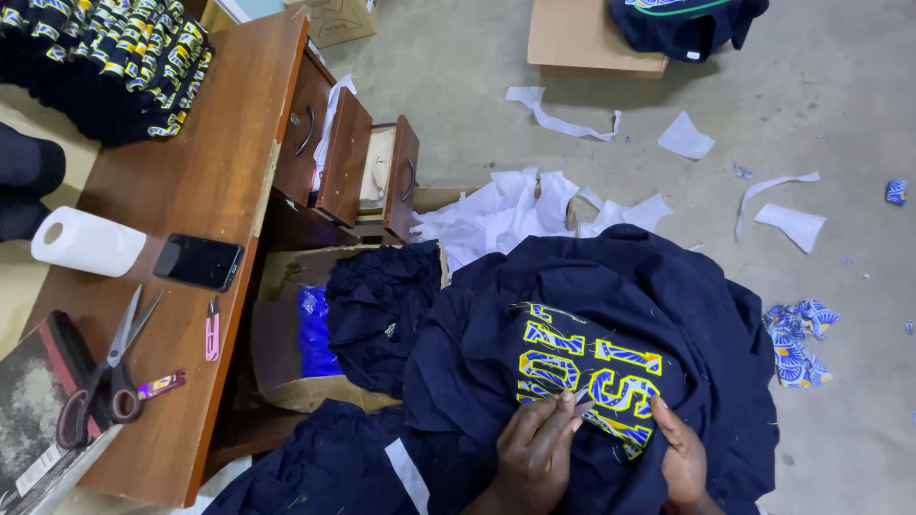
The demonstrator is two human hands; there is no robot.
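A navy garment [592, 286] lies bunched across my lap, its blue patterned letters edged in yellow stitching [587, 372] facing up. My left hand [534, 453] pinches a small silvery tool, hard to make out, whose tip touches the lower edge of the lettering. My right hand [682, 458] presses on the fabric just right of the letters, fingers resting on the cloth and holding it down.
A wooden desk [210, 181] on the left has scissors [100, 377], a pink thread snipper [212, 334], a phone [198, 261], a paper roll [88, 242] and stacked navy garments [105, 57]; two of its drawers are open. A cardboard box [286, 381] holds cloth. White paper scraps [506, 215] litter the concrete floor.
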